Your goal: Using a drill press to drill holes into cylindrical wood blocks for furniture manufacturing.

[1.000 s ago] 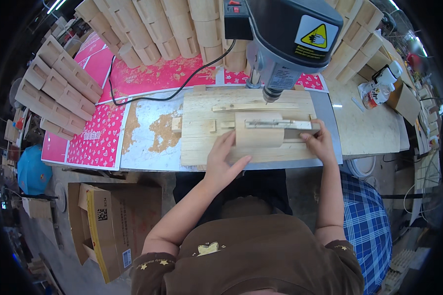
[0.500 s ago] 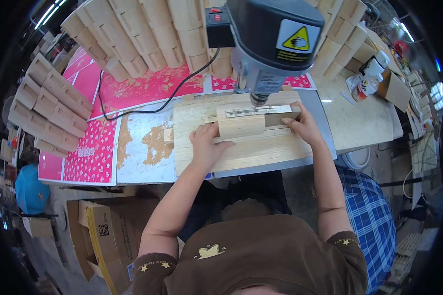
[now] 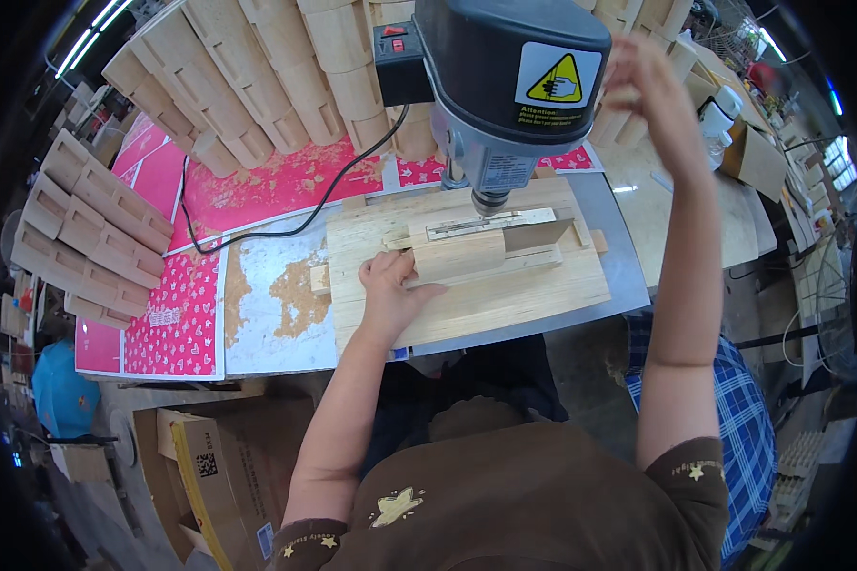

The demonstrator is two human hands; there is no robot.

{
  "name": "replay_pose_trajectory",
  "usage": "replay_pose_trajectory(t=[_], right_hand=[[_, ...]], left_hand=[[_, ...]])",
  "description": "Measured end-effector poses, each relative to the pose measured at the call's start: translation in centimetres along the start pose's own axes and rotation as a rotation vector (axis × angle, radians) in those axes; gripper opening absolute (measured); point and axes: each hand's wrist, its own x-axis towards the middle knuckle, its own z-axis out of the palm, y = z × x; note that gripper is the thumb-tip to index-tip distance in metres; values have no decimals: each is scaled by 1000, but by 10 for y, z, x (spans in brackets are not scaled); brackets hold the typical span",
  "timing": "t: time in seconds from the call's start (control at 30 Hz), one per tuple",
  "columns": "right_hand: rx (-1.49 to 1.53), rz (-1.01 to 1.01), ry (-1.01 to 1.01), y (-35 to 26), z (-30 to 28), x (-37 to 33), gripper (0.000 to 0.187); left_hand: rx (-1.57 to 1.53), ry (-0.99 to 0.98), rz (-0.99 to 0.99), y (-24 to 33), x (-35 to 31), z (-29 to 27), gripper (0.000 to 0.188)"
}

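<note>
Below the drill press (image 3: 514, 86) lies a pale wooden block (image 3: 457, 257), set on a flat wooden board with strips. My left hand (image 3: 388, 290) grips the block's left end, fingers curled at its back corner and thumb stretched along the front. A light slotted strip (image 3: 490, 223) lies along the block's far edge, right under the chuck (image 3: 489, 202). Right of the block, a thin grey plate (image 3: 540, 235) stands in the board's fixture. Raised beside the right side of the drill head, my right hand (image 3: 646, 86) is slightly blurred, its fingers apart with nothing visible in them.
Tall stacks of slotted wooden pieces (image 3: 286, 76) stand behind the drill, with another stack (image 3: 95, 224) at left. A black cable (image 3: 328, 195) crosses the pink sheet and sawdust (image 3: 305, 281). An open cardboard box (image 3: 229, 466) sits on the floor at lower left.
My right hand has left the grey plate at the block's right end and risen to the drill head's right side. My left hand stays on the block. The view has shifted slightly.
</note>
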Motion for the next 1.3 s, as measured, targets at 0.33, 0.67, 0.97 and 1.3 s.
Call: replay_pose_trajectory(t=[0.33, 0.67, 0.97, 1.3], right_hand=[[-660, -289, 22, -38, 14, -3, 29], [-381, -237, 170, 38, 64, -138, 9], [-437, -343, 241, -1, 43, -108, 9], [-689, 199, 12, -43, 42, 46, 37]], left_hand=[[-23, -46, -81, 9, 4, -6, 37], [-52, -54, -62, 5, 3, -4, 40], [-18, 4, -9, 2, 0, -1, 43], [43, -45, -13, 25, 14, 29, 41]])
